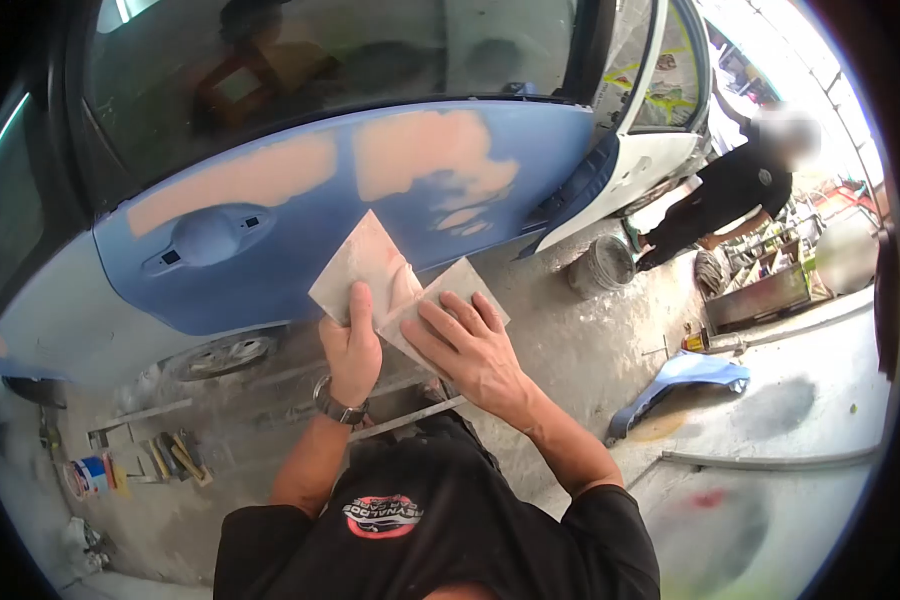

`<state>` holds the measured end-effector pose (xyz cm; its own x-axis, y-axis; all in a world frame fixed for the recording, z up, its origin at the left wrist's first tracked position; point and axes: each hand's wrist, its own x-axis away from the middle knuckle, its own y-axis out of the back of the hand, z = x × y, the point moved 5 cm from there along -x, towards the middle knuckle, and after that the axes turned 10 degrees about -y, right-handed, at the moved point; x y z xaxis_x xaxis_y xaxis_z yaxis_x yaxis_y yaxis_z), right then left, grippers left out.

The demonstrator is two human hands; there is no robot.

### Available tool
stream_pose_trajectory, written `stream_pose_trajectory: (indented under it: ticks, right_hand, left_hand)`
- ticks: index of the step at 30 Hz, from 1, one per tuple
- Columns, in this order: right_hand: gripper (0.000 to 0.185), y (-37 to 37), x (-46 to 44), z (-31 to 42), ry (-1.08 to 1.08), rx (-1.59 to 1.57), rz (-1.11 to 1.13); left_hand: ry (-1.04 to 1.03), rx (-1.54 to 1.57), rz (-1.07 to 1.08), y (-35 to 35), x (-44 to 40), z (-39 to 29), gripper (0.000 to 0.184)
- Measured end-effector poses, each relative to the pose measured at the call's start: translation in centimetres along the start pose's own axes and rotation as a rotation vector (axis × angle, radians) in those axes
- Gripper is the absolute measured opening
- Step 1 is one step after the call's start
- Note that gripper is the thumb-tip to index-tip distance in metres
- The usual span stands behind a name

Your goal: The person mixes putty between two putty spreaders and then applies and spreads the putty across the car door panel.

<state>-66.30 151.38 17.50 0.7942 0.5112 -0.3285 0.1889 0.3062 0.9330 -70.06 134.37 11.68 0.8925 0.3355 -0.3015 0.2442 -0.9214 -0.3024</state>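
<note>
My left hand (354,348), with a watch at its wrist, holds a flat square plate (368,262) that bears a pinkish smear of paste near its right corner. My right hand (468,350) grips a second flat plate (473,283), its fingers spread over the top face. The two plates meet or overlap at the paste. Just beyond them is a blue car door (305,245) with pinkish filler patches (420,155) below the window and a recessed handle area at the left.
Another person (735,190) in dark clothes is at the upper right. A bucket (602,268) stands behind the plates. A blue panel piece (678,385) lies at the right. Tools (177,457) and a tub (88,478) are at the lower left. A metal bin (760,296) holds assorted items.
</note>
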Motion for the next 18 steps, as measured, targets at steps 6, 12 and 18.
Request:
stream_pose_trajectory:
  ticks: [6, 12, 18]
  right_hand:
    - [0.048, -5.4, -0.1, -7.1, 0.037, -0.160, 0.186]
    - [0.040, -2.2, -11.5, -14.4, -0.162, -0.061, -0.362]
    - [0.043, -4.3, -16.9, -15.6, -0.170, 0.103, -0.442]
  left_hand:
    - [0.024, 0.136, -0.257, 0.9, -3.7, 0.3, 0.047]
    - [0.215, 0.440, -0.227, 5.7, -7.1, 5.4, 0.057]
    - [0.133, 0.601, -0.284, 8.5, -7.6, 9.8, 0.055]
